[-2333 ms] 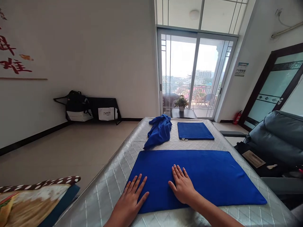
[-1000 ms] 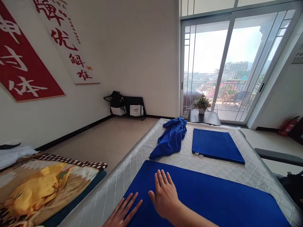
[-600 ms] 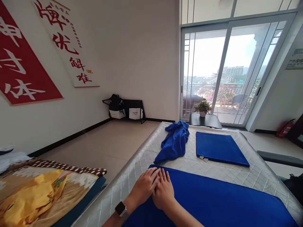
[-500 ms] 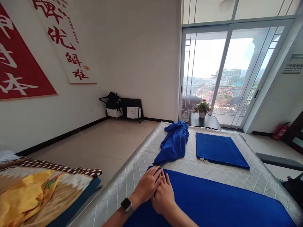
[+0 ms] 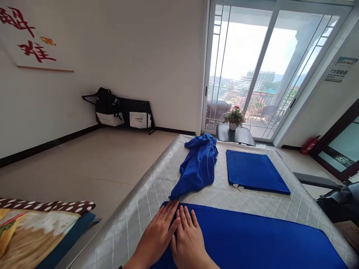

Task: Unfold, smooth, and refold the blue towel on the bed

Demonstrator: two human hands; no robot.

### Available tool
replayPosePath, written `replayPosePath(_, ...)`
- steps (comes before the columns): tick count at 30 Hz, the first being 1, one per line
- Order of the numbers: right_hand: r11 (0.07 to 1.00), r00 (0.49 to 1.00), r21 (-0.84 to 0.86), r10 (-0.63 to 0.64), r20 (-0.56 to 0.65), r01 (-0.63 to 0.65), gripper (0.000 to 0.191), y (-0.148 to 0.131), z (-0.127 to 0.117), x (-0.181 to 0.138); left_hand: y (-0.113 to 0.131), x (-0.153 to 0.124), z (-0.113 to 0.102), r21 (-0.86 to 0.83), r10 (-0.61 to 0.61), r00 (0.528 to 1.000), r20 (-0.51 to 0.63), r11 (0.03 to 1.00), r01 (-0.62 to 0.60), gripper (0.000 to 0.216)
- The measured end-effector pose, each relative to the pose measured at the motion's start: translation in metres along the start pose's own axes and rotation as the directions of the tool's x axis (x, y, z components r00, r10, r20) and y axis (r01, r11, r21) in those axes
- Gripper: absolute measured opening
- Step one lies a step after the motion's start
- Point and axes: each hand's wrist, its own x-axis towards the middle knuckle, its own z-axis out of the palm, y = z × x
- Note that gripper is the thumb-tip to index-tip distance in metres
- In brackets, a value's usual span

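My left hand (image 5: 157, 232) lies flat on the left end of a spread blue cloth (image 5: 246, 235), its fingers stretched toward the cloth's far edge. Right beside it, my right hand (image 5: 187, 235) also rests flat on this cloth, with fingers stretched out and the thumbs close together. Just beyond my fingertips a crumpled blue cloth (image 5: 198, 168) lies in a heap, its pointed end near the spread cloth's edge. Farther right sits a neatly folded blue cloth (image 5: 255, 172) with small white tags at its near edge.
All the cloths lie on a silvery quilted mattress (image 5: 146, 209). A patterned blanket (image 5: 42, 231) is at the lower left. Behind the mattress stands a black chair (image 5: 238, 135) with a potted plant (image 5: 234, 117). Bags (image 5: 108, 106) lean by the wall, and a fire extinguisher (image 5: 310, 145) stands right.
My hands, overlapping before, now lie side by side with fingers on the cloth. The view has turned right and down, so the wall scrolls shift out to the left.
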Motion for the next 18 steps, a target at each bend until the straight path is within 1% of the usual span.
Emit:
replayPosePath(5, 0.999, 0.999, 0.011, 0.039, 0.015, -0.039, 0.063, 0.002, -0.01, -0.003, -0.003, -0.001, 0.007, 0.02, -0.005, 0.999, -0.044, 1.0, 0.006, 0.063)
replayPosePath(10, 0.994, 0.994, 0.004, 0.109, 0.013, -0.109, 0.066, 0.01, -0.024, -0.014, 0.006, 0.003, -0.002, -0.005, -0.046, 0.998, -0.044, 0.999, 0.046, 0.058)
replayPosePath(14, 0.979, 0.981, -0.075, 0.192, 0.001, -0.192, 0.068, 0.036, -0.042, -0.042, 0.015, 0.005, -0.011, -0.034, -0.069, 0.997, -0.035, 0.997, 0.068, 0.057)
replayPosePath(18, 0.945, 0.959, -0.169, 0.284, 0.012, -0.278, 0.067, 0.079, -0.069, -0.088, 0.02, 0.007, -0.017, -0.05, -0.073, 0.997, -0.019, 0.996, 0.072, 0.057)
